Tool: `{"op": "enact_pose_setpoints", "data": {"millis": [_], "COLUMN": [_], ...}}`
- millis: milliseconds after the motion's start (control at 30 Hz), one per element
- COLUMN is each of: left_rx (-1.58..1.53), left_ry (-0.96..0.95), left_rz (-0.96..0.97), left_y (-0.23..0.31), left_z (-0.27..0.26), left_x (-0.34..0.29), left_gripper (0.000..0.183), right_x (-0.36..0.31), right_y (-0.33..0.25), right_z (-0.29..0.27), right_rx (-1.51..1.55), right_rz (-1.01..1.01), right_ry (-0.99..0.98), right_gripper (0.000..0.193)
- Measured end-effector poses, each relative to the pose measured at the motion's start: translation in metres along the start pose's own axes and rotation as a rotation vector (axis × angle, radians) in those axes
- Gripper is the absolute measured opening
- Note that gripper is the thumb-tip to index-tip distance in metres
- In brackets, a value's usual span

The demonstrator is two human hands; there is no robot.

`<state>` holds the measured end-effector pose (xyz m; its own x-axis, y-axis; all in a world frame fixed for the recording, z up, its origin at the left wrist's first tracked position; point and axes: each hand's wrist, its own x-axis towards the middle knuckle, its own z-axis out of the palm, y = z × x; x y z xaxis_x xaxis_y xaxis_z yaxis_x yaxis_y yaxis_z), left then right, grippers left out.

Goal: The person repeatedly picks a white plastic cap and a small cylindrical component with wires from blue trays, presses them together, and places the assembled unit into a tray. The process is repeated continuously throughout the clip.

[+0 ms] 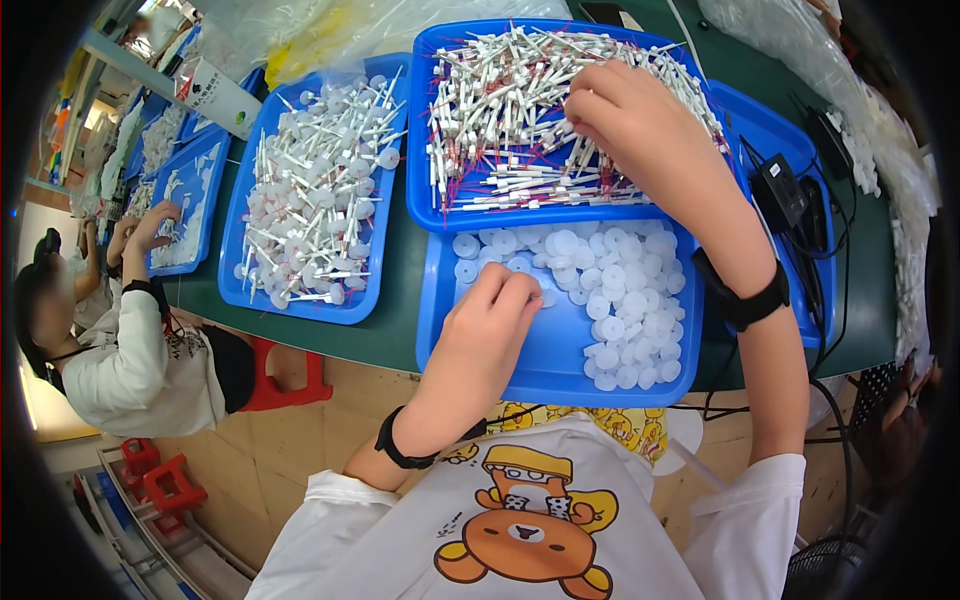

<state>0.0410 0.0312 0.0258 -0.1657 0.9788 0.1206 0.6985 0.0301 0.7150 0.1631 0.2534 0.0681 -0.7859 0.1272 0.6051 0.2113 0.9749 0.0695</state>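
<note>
- Three blue trays hold the parts on the green table [395, 300], ordered here from largest to smallest.
- Left tray [300, 300] — finished pieces, each a white disc on a stem, heaped loosely and well apart from both hands.
- Far tray [425, 130] — a pile of white stems with red wires [500, 110]; the right hand [625, 115] rests on the pile's right part, fingers curled down into it. Whether a stem is already pinched cannot be told.
- Near tray [440, 340] — white plastic discs [615, 300] lie along its far and right parts; the left hand [490, 320] is at the discs' left edge, thumb and fingertips drawn narrowly together as if nipping one disc, though the disc itself is hidden.
- Step in hand, as judged: the pick-up — one part per hand.
- Next move, as judged, calls for lifting both hands clear and lining the stem's end with the disc's centre.
- A co-worker [130, 350] sits at far left, at separate trays.
</note>
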Motion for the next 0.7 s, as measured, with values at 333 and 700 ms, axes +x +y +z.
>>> {"op": "enact_pose_setpoints", "data": {"millis": [333, 700], "left_rx": [0.063, -1.103], "left_ry": [-0.109, -0.374], "left_rz": [0.192, -0.324], "left_y": [-0.005, 0.015], "left_z": [-0.004, -0.025], "left_x": [0.004, -0.005], "left_gripper": [0.034, 0.029], "right_x": [-0.033, -0.08], "right_y": [-0.111, -0.168], "right_z": [-0.087, -0.112], "right_rx": [-0.033, 0.478], "right_rz": [0.432, 0.742], "right_ry": [-0.197, -0.167], "right_gripper": [0.037, 0.03]}}
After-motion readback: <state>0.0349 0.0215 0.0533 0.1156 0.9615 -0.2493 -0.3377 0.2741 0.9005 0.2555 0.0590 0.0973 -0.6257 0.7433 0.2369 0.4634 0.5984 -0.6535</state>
